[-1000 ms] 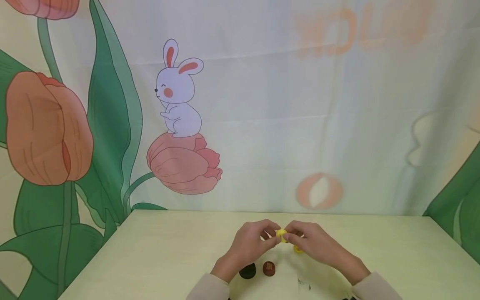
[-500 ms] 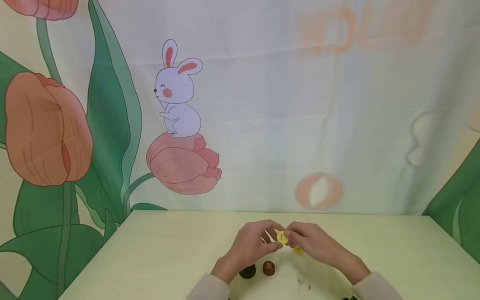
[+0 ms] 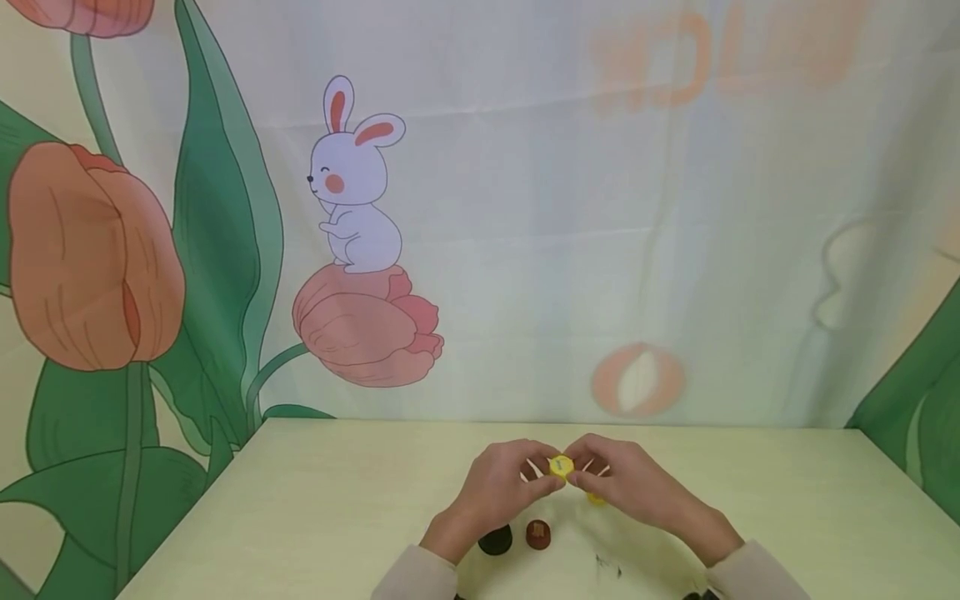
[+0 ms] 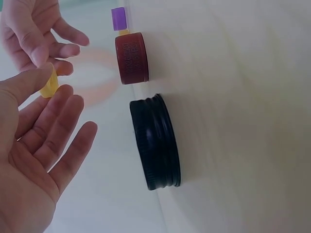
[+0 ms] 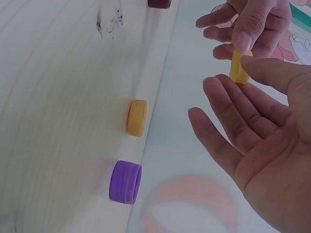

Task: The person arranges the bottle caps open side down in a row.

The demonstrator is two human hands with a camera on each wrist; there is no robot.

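Note:
A small yellow bottle cap (image 3: 561, 467) is held up above the table, its printed face visible in the head view. My left hand (image 3: 501, 485) pinches its left side between thumb and fingertips. From the other side, my right hand (image 3: 633, 485) pinches it too. Both wrist views show the thumbs at the cap (image 4: 50, 82) and the remaining fingers spread loosely. Below the hands, a dark red cap (image 3: 537, 534) and a wide black lid (image 3: 495, 540) lie on the table. Another yellow cap (image 5: 137, 118) stands under my right hand, near a purple cap (image 5: 125, 182).
The pale wooden table (image 3: 337, 500) ends at a printed cloth backdrop (image 3: 510, 250) with a rabbit and tulips. Dark scuff marks (image 3: 608, 567) show on the tabletop in front of the hands.
Half a second ago the cap's face pointed more towards the head camera, with the left fingertips looser around it. Now it is tilted upward, gripped from both sides. The right hand has risen slightly.

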